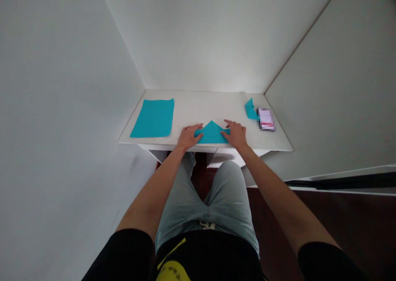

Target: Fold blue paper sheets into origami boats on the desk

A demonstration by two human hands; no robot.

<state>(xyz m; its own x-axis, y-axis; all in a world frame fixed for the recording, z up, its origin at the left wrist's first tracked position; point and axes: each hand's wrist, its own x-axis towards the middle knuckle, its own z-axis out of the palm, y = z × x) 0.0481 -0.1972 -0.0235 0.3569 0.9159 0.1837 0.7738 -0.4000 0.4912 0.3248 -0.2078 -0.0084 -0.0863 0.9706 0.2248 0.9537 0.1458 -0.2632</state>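
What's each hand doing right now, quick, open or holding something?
Left hand: open, touching the left end of the folded blue paper.
Right hand: open, touching the paper's right end.

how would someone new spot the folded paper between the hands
Start at the white table and go to the middle of its near edge. There, between the left hand and the right hand, lies a blue folded paper with a central peak on its far side. Unlike the flat sheet at left and the folded piece by the phone, it alone has hands on it.
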